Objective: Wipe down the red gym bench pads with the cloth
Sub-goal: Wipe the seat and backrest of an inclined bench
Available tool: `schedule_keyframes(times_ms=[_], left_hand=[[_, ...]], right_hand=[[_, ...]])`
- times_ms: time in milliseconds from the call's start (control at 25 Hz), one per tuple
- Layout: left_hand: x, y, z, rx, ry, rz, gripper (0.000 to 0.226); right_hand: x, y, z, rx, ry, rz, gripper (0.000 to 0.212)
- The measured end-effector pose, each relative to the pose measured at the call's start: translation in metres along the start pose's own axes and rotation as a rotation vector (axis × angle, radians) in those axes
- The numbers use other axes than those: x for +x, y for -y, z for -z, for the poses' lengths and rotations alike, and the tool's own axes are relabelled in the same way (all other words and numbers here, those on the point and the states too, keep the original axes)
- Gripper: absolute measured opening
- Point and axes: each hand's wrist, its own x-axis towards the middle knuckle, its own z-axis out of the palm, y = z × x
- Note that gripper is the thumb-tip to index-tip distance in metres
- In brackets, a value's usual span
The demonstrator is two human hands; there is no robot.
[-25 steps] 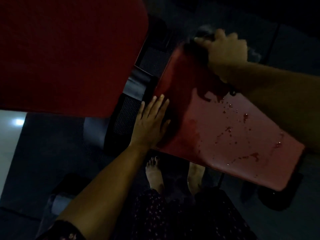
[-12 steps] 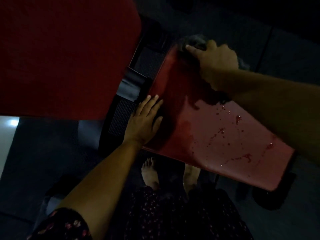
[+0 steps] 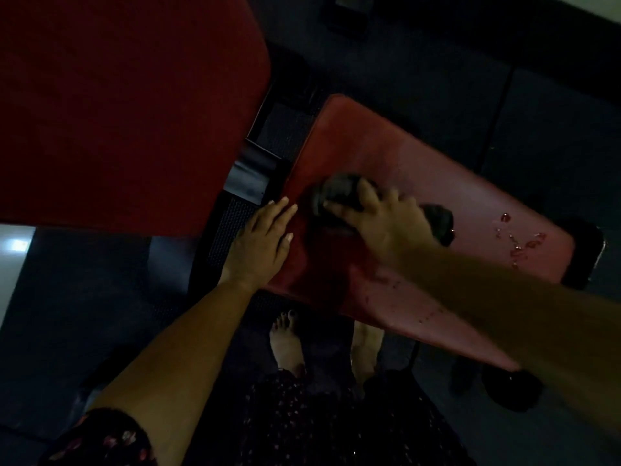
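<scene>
Counts: 2 red pads, 1 cloth, 2 hands, 2 bare feet.

Pads:
- back pad [image 3: 127, 105]: large, dark red, fills the upper left of the view.
- seat pad [image 3: 437, 169]: lighter red, runs from centre to lower right.
- Black frame [image 3: 248, 181] shows in the gap between the two.

cloth [image 3: 339, 193]: dark and bunched, lying on the seat pad near the end closest to the back pad. A second dark lump pokes out past the right wrist. It's probably the same cloth, but I cannot tell for sure.

right hand [image 3: 379, 216]: on top of the cloth, fingers spread and curled down over it, gripping it against the pad.

left hand [image 3: 262, 240]: flat on the seat pad's edge next to the frame. Fingers are straight and close together, thumb out to the side. It sits just beside the cloth, not touching it.

droplets [image 3: 517, 240]: a cluster of wet spots at the right end of the seat pad, well apart from the cloth. Finer specks sit near the right forearm. The pad surface around the cloth is darker than the rest.

Feet: left foot [image 3: 285, 341] is on the dark floor [image 3: 437, 79]. right foot [image 3: 366, 338] is partly under the seat pad's near edge.

Patterned sleeve [image 3: 100, 438] on the left arm.

Writing/labels: too dim to make any out.
</scene>
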Motion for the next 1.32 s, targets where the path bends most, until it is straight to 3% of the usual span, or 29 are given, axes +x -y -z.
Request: schedule_keyframes(times_ms=[80,160,360,440,480,600,680,800,880,1000,1120,1200,1240,1320], left_hand=[[0.000,0.005,0.001,0.053,0.014,-0.044,0.053],[0.001,0.010,0.003,0.075,0.029,-0.070,0.052],[0.013,0.008,0.013,0.089,-0.005,-0.074,0.046],[0.022,0.000,0.017,0.149,-0.015,-0.161,0.046],[0.027,-0.003,0.017,0.176,-0.021,-0.233,0.046],[0.039,-0.013,0.009,0.209,-0.026,-0.323,0.045],[0.041,-0.023,0.002,0.213,-0.032,-0.268,0.046],[0.043,-0.037,-0.009,0.240,-0.037,-0.205,0.049],[0.049,-0.042,-0.013,0.242,-0.049,-0.201,0.050],[0.049,-0.045,-0.018,0.254,-0.097,-0.188,0.050],[0.046,-0.047,-0.021,0.235,-0.115,-0.181,0.050],[0.047,-0.046,-0.021,0.239,-0.112,-0.191,0.050],[0.047,-0.046,-0.020,0.241,-0.113,-0.193,0.050],[0.048,-0.048,-0.017,0.220,-0.131,-0.194,0.050]], right_hand=[[0.010,-0.015,0.004,0.057,-0.049,-0.191,0.068],[-0.004,0.014,-0.005,0.157,-0.035,-0.237,0.070],[-0.086,0.106,-0.049,0.076,-0.007,0.230,0.061],[-0.079,0.077,-0.056,-0.112,0.024,0.463,0.067],[-0.068,0.049,-0.051,-0.133,0.104,0.490,0.069],[-0.044,-0.014,-0.032,-0.003,0.048,0.137,0.062],[-0.055,0.000,-0.034,0.057,0.071,0.029,0.063],[-0.091,0.043,-0.048,0.054,0.205,0.360,0.072],[-0.089,0.023,-0.052,-0.010,0.142,0.462,0.068],[-0.043,-0.051,-0.040,-0.116,0.000,0.301,0.065],[0.004,-0.116,-0.018,-0.096,-0.108,-0.086,0.066],[0.017,-0.112,-0.016,-0.013,-0.090,-0.287,0.064],[0.016,-0.099,-0.016,0.019,-0.056,-0.288,0.064],[0.001,-0.074,-0.024,-0.009,-0.031,-0.102,0.063]])
